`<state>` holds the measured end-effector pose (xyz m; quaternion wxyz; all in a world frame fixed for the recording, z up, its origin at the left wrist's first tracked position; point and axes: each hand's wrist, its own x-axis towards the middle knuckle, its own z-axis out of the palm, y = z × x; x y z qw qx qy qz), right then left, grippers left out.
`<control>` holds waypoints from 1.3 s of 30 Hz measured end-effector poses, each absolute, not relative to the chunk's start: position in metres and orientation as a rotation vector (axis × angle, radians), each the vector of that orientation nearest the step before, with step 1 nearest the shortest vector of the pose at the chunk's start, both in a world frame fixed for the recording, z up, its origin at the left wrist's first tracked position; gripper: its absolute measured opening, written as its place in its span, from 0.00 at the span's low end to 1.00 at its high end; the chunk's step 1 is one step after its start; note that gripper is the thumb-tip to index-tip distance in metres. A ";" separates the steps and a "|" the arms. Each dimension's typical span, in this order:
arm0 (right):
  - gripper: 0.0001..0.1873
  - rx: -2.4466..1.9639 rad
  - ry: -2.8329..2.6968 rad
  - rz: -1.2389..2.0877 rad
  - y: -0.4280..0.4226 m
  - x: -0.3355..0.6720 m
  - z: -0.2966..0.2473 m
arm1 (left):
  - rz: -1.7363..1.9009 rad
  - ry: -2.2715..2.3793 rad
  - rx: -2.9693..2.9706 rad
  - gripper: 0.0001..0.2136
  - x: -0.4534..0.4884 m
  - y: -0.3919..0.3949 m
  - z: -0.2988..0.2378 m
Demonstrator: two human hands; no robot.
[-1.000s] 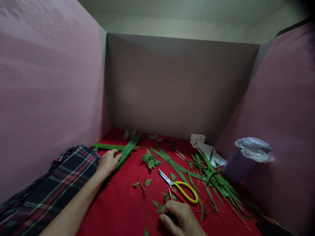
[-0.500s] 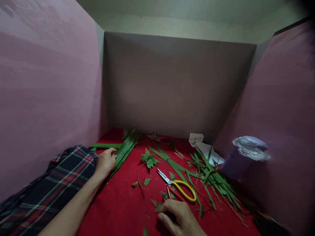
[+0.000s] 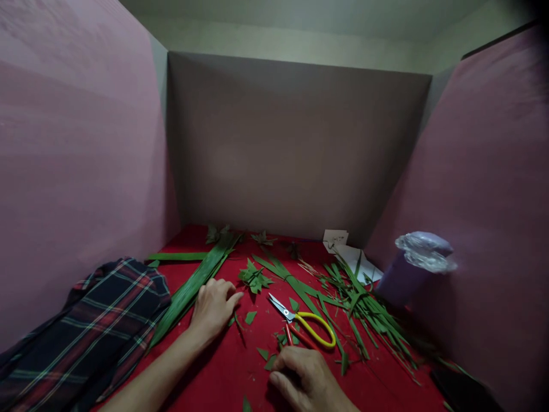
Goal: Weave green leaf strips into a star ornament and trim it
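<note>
My left hand (image 3: 215, 306) is over the red cloth, just right of a bundle of long green leaf strips (image 3: 195, 286). Its thumb and fingers are apart, and I see nothing in them. Beyond its fingertips lies a folded, pointed green leaf piece (image 3: 254, 277). Small leaf scraps (image 3: 250, 317) are scattered nearby. My right hand (image 3: 306, 377) rests on the cloth with loosely curled fingers and no visible object in them. It partly covers the red handle of scissors (image 3: 315, 329) with one yellow and one red handle, lying with blades slightly apart.
A heap of thin leaf strips (image 3: 373, 312) lies on the right, beside white paper (image 3: 360, 263). A purple container with plastic wrap (image 3: 409, 274) stands by the right panel. Plaid cloth (image 3: 103, 320) lies at left. A dark flat object (image 3: 461, 389) is at lower right.
My left hand has let go of the leaf bundle and moved right and nearer to me. My right hand stays beside the scissors. The view has turned slightly right.
</note>
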<state>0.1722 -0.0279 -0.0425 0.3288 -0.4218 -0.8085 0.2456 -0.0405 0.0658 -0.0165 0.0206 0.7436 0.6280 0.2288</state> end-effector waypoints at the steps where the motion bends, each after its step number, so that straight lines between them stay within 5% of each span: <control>1: 0.05 -1.101 -2.116 0.642 -0.028 0.172 -0.042 | 0.702 1.951 2.327 0.10 -0.037 0.064 -0.018; 39: 0.06 -1.098 -2.134 0.643 -0.028 0.173 -0.043 | 0.660 1.943 2.268 0.11 -0.030 0.066 -0.019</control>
